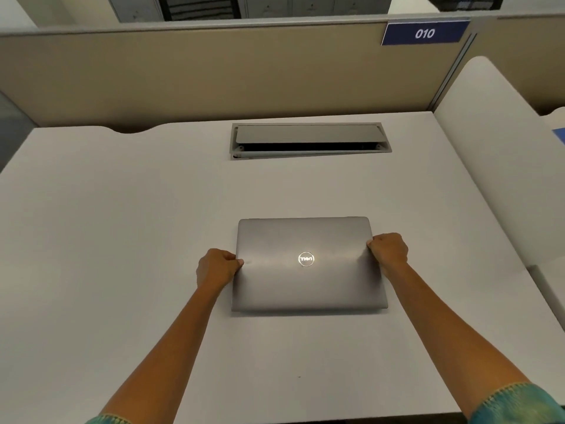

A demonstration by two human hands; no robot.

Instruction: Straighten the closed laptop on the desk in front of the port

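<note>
A closed grey laptop (305, 283) with a round logo on its lid lies flat on the white desk (122, 240), its edges roughly parallel to the desk's port. The port (308, 141) is a grey rectangular cable hatch with its flap partly raised, set into the desk straight beyond the laptop. My left hand (217, 267) grips the laptop's left edge, thumb on the lid. My right hand (389, 252) grips the right edge the same way.
A beige partition wall (214, 71) runs behind the desk, with a blue sign reading 010 (425, 33) at its top right. A white rounded divider (495, 148) borders the desk on the right. A cutout notch (131, 130) sits at the desk's back left.
</note>
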